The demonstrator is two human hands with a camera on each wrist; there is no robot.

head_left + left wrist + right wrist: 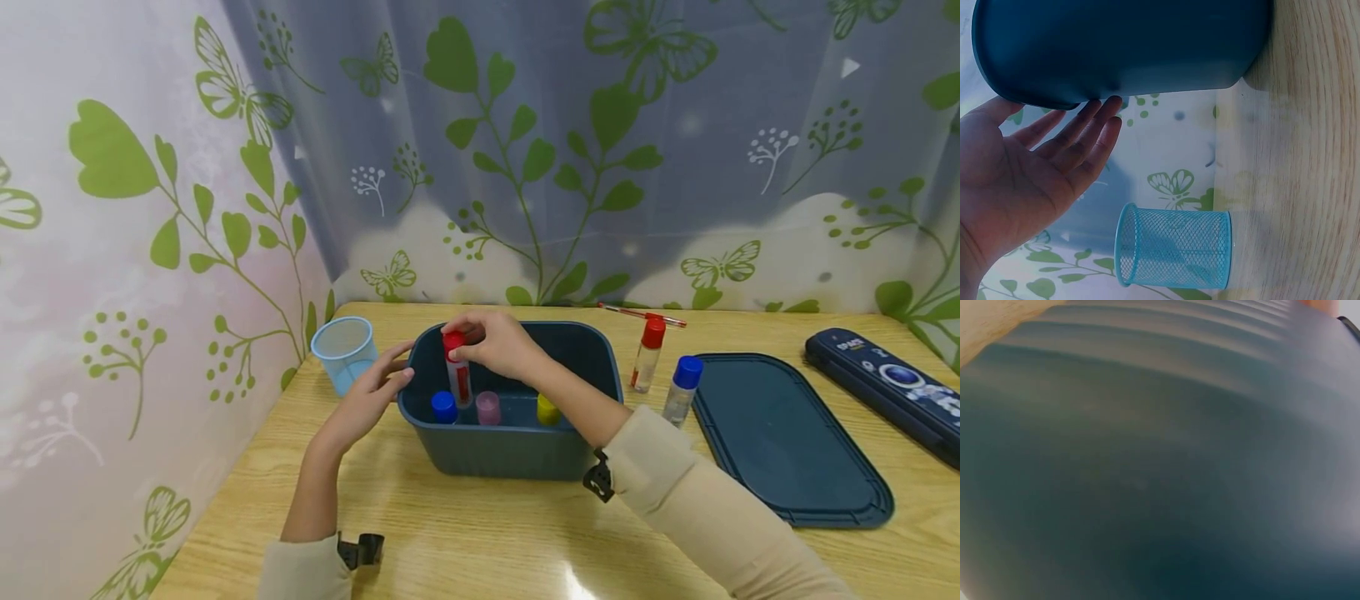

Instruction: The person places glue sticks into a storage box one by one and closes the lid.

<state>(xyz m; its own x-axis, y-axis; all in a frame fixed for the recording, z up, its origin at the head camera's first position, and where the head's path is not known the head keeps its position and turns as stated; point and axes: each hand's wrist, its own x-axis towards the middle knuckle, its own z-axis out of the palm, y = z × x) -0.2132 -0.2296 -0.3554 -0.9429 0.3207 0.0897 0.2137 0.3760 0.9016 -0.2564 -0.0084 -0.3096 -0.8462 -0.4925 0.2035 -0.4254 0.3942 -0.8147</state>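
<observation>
My right hand (498, 346) reaches into the dark teal bin (510, 454) and pinches a clear bottle with a red cap (459, 379) by its top. That bottle stands upright near the bin's left end. Around it in the bin are a blue-capped bottle (444, 407), a pink-capped item (488, 408) and a yellow cap (548, 410), their lower parts hidden by the front wall. At the bin's left end, my left hand (1035, 169) touches the outer wall with extended fingers, its thumb by the rim. In the right wrist view, the blurred bin wall (1147, 475) fills the frame.
A light blue mesh cup (1175, 247) stands left of the bin. To the right are a red-capped bottle (647, 357), a blue-capped bottle (682, 390), a flat teal lid (787, 433) and a dark pencil case (892, 387). A red pen (637, 313) lies behind, near the curtain.
</observation>
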